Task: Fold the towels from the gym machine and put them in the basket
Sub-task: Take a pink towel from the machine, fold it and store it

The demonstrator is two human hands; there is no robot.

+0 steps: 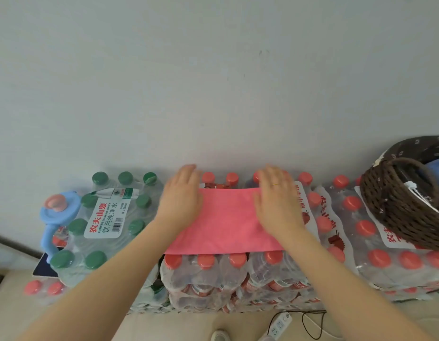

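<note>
A pink towel [226, 221] lies flat and folded into a rectangle on top of stacked packs of red-capped water bottles [238, 271]. My left hand [182, 198] rests flat on the towel's left end, fingers straight and pointing toward the wall. My right hand [278, 201], with a ring on one finger, presses flat on the towel's right end. A dark brown wicker basket [395, 207] with a patterned fabric lining stands on the bottle packs at the far right; something blue shows inside it.
A pack of green-capped bottles [107, 217] sits left of the towel, with a blue cup with a pink lid [57, 209] beside it. A pale wall rises right behind the packs. On the floor below are a white power strip [278, 324], a black cord and a shoe tip.
</note>
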